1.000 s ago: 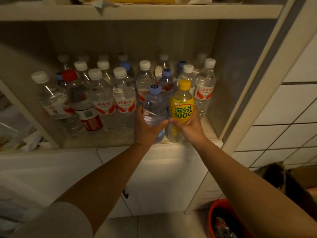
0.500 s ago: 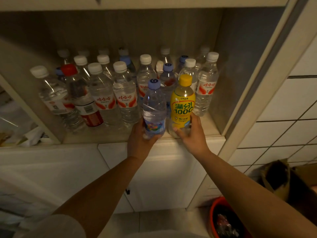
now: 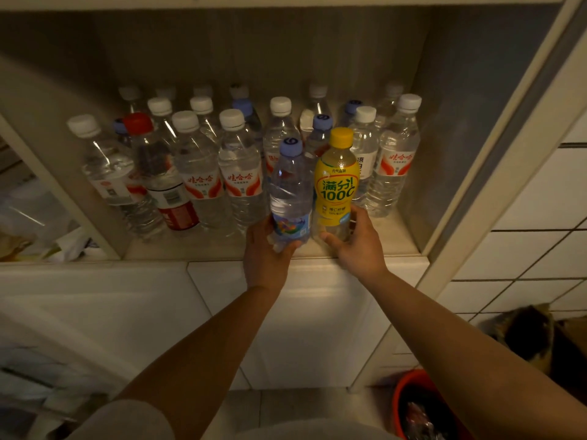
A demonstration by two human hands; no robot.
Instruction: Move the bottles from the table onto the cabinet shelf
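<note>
Hands (image 3: 265,252) (image 3: 357,246) grip ribbed clear bottle (image 3: 290,192); glossy yellow bottle (image 3: 336,185).

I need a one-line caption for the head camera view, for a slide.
Left hand and right hand set a blue-capped water bottle and a yellow drink bottle on the crowded cabinet shelf.

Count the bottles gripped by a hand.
2: the blue-capped water bottle in the left hand, the yellow bottle in the right hand. None look hidden.

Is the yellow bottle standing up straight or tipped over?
Standing up. The yellow bottle has its cap on top, beside the blue-capped bottle, with the right hand gripping its base.
</note>
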